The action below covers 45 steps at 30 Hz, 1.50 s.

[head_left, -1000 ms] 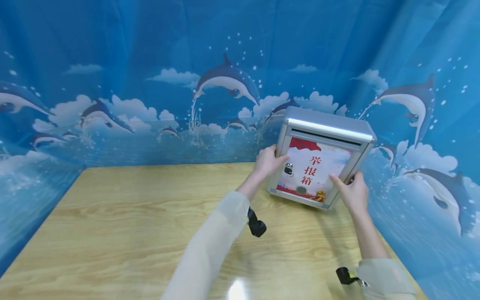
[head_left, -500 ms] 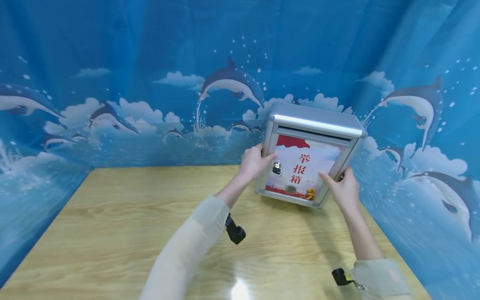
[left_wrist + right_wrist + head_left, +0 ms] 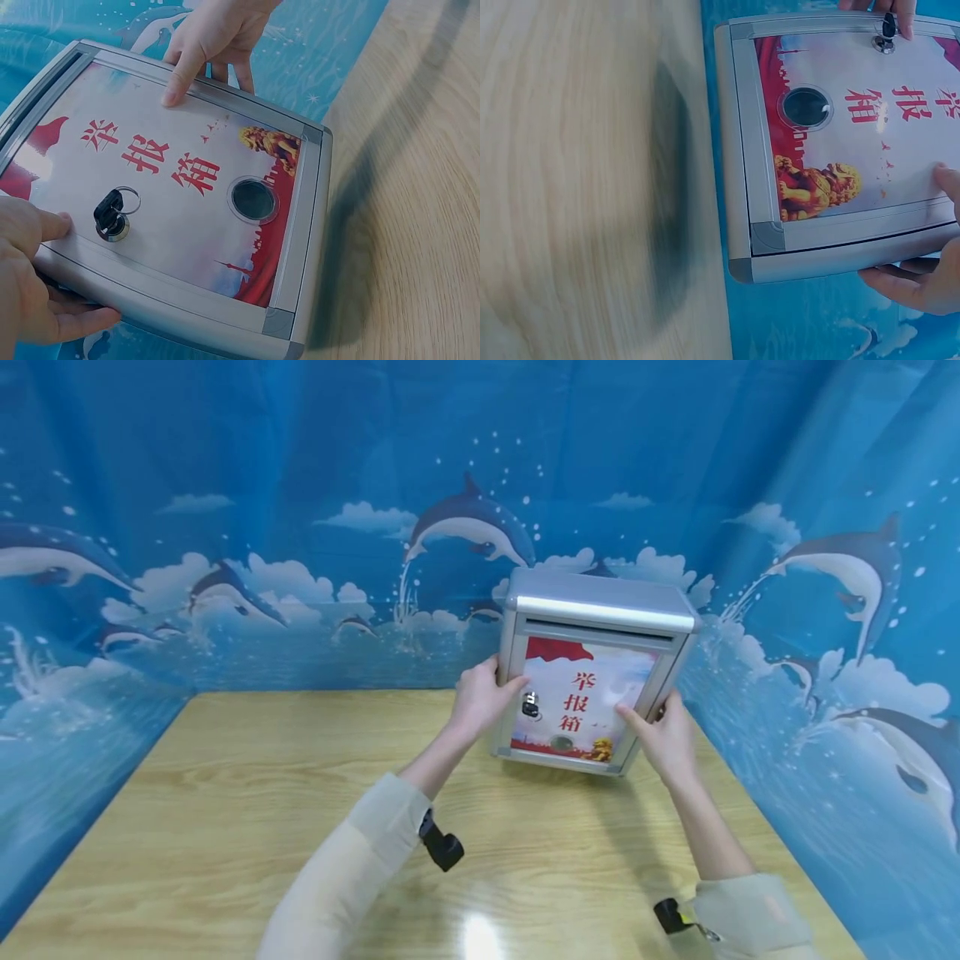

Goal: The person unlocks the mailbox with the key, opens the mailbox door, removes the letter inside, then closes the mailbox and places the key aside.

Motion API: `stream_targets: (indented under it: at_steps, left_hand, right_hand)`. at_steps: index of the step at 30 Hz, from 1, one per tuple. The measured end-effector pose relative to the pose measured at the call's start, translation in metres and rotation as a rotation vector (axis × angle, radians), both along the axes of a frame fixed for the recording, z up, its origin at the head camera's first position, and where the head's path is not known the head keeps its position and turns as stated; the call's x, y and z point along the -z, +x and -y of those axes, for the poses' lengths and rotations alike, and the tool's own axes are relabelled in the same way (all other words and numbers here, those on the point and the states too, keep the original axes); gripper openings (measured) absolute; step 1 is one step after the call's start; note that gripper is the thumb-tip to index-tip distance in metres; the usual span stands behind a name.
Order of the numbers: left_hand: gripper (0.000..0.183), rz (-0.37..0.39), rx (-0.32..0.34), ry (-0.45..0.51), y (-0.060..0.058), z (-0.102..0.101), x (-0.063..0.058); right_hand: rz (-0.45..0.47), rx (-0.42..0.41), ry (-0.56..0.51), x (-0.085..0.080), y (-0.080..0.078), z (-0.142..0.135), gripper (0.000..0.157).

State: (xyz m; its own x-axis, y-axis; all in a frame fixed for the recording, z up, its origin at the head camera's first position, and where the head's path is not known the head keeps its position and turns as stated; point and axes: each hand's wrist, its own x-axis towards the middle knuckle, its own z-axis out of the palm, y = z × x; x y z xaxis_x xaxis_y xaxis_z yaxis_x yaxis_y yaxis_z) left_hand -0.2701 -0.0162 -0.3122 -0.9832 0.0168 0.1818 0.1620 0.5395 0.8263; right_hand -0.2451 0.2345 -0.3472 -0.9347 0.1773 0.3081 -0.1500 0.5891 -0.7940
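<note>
A silver metal report box (image 3: 592, 685) with a slot near its top and a printed front panel is held between both hands, slightly tilted. My left hand (image 3: 480, 697) grips its left side, thumb on the front and fingers round the edge. On the opposite side my right hand (image 3: 667, 739) grips it the same way, thumb pressing the panel. A key with a ring (image 3: 110, 210) sits in the lock on the panel, close to the left thumb. Below the red characters is a round window (image 3: 253, 199). The box's shadow falls on the tabletop beneath it.
The wood-grain table (image 3: 300, 827) stretches out to the left and in front of the box. A blue curtain printed with dolphins (image 3: 337, 527) hangs behind the table and along its sides. Black wrist cameras (image 3: 442, 847) hang at both sleeves.
Both hands have carried the box to the left across the back of the table. It is a little less tilted than before, and the grip is unchanged.
</note>
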Motion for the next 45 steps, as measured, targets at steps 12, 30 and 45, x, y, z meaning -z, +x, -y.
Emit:
stream_targets:
  at_steps: [12,30,45]
  left_hand:
    - [0.034,-0.011,-0.056,-0.005,0.020,0.028,0.005]
    - [0.038,0.009,-0.131,0.013,0.038,0.067,0.013]
    - [0.037,-0.004,-0.161,-0.015,0.047,0.088,0.027]
  right_hand:
    - [0.016,-0.068,-0.045,0.008,0.000,0.027,0.062]
    - [0.067,-0.171,-0.120,0.017,-0.003,0.068,0.072]
    - [0.046,-0.193,-0.094,0.035,-0.002,0.088,0.071]
